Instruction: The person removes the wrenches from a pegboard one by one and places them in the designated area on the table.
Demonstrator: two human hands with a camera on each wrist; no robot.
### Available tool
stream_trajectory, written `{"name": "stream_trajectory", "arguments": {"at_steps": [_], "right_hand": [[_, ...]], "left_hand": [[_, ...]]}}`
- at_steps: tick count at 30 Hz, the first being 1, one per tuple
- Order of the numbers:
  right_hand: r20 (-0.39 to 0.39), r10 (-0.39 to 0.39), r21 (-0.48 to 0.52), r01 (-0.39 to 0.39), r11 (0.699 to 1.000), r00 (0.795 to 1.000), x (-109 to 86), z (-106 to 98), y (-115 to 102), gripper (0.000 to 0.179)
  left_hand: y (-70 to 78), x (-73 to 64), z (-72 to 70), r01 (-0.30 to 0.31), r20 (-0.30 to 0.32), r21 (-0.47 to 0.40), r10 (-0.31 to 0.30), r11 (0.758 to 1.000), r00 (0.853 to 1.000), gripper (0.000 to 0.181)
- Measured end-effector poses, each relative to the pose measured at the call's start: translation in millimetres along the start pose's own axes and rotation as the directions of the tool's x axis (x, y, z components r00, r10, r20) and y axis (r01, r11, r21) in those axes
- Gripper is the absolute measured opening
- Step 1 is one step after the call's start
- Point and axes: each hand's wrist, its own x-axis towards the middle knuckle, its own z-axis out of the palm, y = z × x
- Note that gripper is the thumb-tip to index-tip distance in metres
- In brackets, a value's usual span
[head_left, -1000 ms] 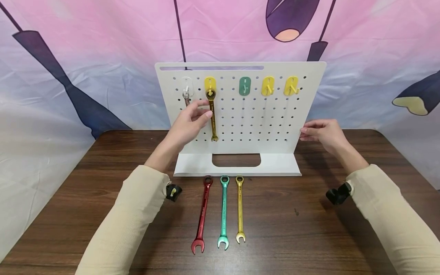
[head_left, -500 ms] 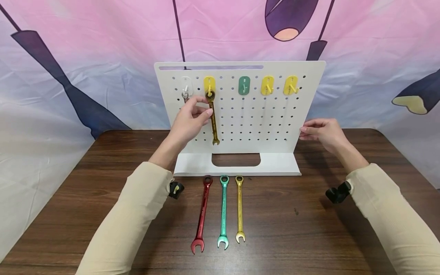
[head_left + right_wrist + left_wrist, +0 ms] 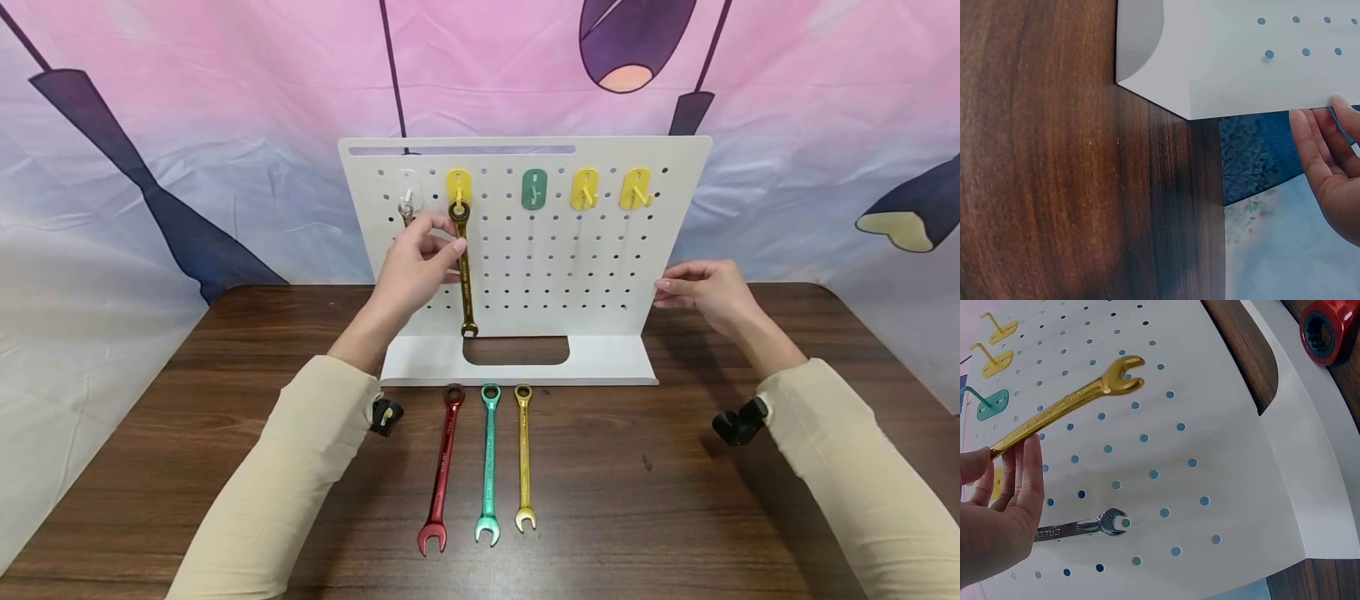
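My left hand [image 3: 416, 265] pinches a gold combination wrench [image 3: 464, 283] between thumb and fingers, just below its ring end. That ring end is at the peg of the second hook from the left, a yellow hook [image 3: 458, 180] on a white pegboard [image 3: 555, 275]. In the left wrist view the wrench's open end [image 3: 1124, 376] stands out in front of the board. A silver wrench [image 3: 1072, 530] hangs on the white hook [image 3: 408, 185] beside it, partly hidden by the hand. At the board's right edge, my right hand [image 3: 1335, 169] holds the rim between thumb and fingers.
A red wrench [image 3: 442, 467], a green wrench [image 3: 489, 467] and a yellow-gold wrench [image 3: 524, 458] lie side by side on the wooden table [image 3: 615, 517], before the board's foot. Farther right on the board are a green hook [image 3: 534, 190] and two yellow hooks [image 3: 585, 190].
The gold wrench's open end has come down and outward from the board, while its ring end stays by the yellow hook. My left hand has barely shifted; the right hand keeps its place.
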Motion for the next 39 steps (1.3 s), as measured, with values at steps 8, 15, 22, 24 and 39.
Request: {"name": "stream_trajectory", "arguments": {"at_steps": [8, 15, 22, 24, 39], "right_hand": [[0.003, -0.007, 0.013, 0.007, 1.000, 1.000, -0.4, -0.5, 1.3, 0.006], [0.004, -0.016, 0.010, 0.016, 1.000, 1.000, 0.4, -0.5, 2.1, 0.006], [0.001, -0.015, 0.004, 0.015, 1.000, 1.000, 0.4, 0.0, 1.9, 0.005], [0.001, -0.015, 0.000, 0.015, 1.000, 1.000, 0.4, 0.0, 1.8, 0.005], [0.004, -0.037, -0.005, 0.037, 0.999, 0.999, -0.2, 1.4, 1.1, 0.007]], "left_hand": [[0.4, -2.3, 0.0, -0.031, 0.007, -0.047, 0.031, 0.998, 0.999, 0.016], [2.5, -4.1, -1.0, -0.049, 0.008, -0.075, 0.050, 0.996, 0.999, 0.019], [6.9, -6.0, -1.6, -0.055, 0.007, -0.097, 0.056, 0.994, 0.998, 0.019], [8.1, -6.1, -1.9, -0.054, 0.007, -0.098, 0.055, 0.994, 0.998, 0.019], [15.5, -7.2, -3.9, -0.043, 0.022, -0.067, 0.045, 0.997, 0.999, 0.020]]}}
